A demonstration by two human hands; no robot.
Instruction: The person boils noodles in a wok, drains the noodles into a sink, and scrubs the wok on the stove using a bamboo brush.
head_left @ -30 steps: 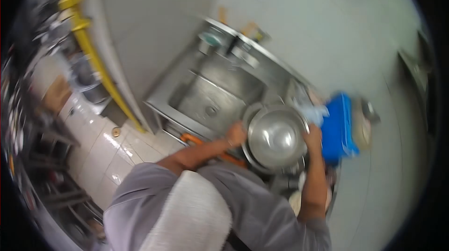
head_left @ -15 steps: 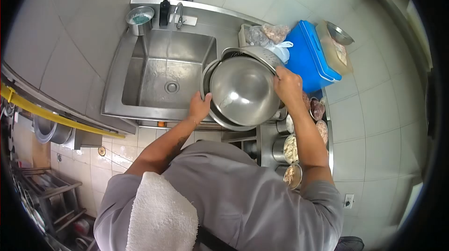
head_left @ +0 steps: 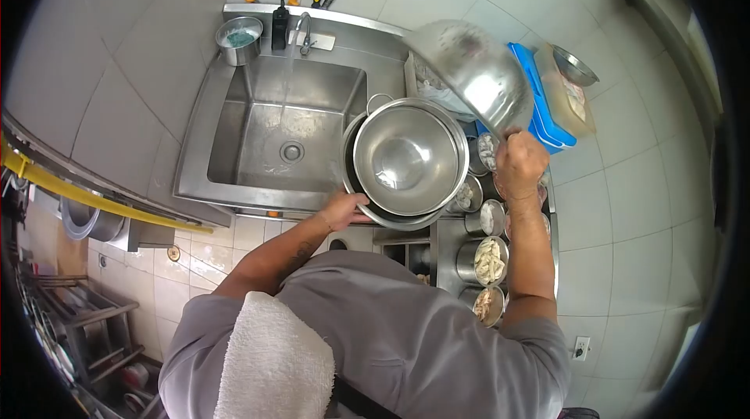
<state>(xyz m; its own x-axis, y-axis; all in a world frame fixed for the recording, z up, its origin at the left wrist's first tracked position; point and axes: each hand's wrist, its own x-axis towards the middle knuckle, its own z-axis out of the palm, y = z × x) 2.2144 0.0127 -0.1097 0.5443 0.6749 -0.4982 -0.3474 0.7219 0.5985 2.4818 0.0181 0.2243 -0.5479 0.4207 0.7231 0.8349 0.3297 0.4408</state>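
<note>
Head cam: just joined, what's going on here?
A person is handling metal bowls beside a sink. The right hand holds one metal bowl by its rim, tilted steeply. The left hand grips the edge of a stack of bowls at the sink's right side. Water runs from the tap. Filled pots stand to the right.

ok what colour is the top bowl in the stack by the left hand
The top bowl is shiny silver-grey, best seen in the head view.
</note>
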